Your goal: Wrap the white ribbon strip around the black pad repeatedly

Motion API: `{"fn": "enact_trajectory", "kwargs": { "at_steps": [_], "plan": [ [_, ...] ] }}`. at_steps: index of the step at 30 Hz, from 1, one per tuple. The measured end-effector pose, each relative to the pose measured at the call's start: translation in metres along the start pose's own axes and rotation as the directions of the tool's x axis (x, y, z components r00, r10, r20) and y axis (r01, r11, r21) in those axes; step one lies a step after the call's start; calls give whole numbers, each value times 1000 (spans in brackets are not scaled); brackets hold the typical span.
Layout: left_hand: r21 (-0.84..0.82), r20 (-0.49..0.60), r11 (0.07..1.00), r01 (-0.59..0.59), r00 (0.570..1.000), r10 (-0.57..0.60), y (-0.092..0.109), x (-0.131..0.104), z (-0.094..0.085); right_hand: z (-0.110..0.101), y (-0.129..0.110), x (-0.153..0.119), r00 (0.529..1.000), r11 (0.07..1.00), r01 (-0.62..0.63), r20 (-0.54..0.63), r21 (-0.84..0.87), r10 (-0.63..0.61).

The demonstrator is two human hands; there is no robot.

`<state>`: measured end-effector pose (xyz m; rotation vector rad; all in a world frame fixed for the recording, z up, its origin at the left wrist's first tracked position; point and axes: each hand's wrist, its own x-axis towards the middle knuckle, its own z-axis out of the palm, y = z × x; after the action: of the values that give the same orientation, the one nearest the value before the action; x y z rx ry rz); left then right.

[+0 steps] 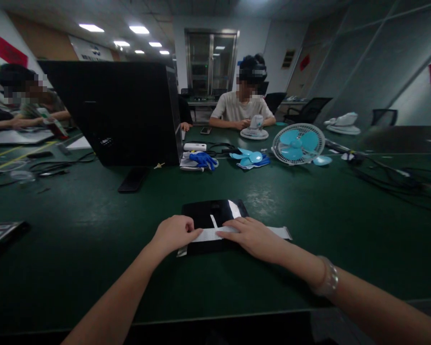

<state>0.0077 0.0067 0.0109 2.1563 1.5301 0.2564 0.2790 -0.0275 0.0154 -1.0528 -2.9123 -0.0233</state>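
Note:
A flat, glossy black panel (201,211) lies on the green table in front of me. Across it runs a long white strip (210,234) that looks like a flat ribbon cable; its far right end (282,233) sticks out past the panel. My left hand (174,233) is at the strip's left part, fingers curled and thumb against it. My right hand (253,237) rests on the strip and panel with its fingers stretched out. Between the hands a short, narrow white piece (213,221) points away from me. A silvery tab (182,251) shows at the panel's lower left corner.
A large black computer case (118,115) stands at the back left, a dark phone (132,180) before it. Behind the panel are blue gloves (203,160), light blue fan blades (249,156) and a caged fan (298,143). Cables (398,175) lie right. Another person (242,108) sits opposite.

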Motion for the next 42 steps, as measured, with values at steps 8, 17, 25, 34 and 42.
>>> {"fn": "enact_trajectory", "kwargs": {
  "at_steps": [8, 17, 25, 34, 42],
  "plan": [
    [39, -109, 992, 117, 988, -112, -1, 2, 5, -5, -9, 0, 1000, 994, -8, -9, 112, 9],
    [-223, -246, 970, 92, 958, -147, 2, 1, -3, -5, -11, 2, 1000, 991, -7, -17, 132, 10],
    [-641, -318, 760, -105, 938, -138, -8, 9, -5, -13, 4, 5, 999, 989, -43, -2, 141, 44],
    [-891, -169, 452, -47, 958, -232, -8, 12, -6, 6, 14, 4, 994, 971, -84, 86, 225, 66],
    [-928, -126, 370, -34, 966, -226, -14, 12, -7, 4, 52, -15, 962, 957, -260, 124, 127, 245]
  ]
}}
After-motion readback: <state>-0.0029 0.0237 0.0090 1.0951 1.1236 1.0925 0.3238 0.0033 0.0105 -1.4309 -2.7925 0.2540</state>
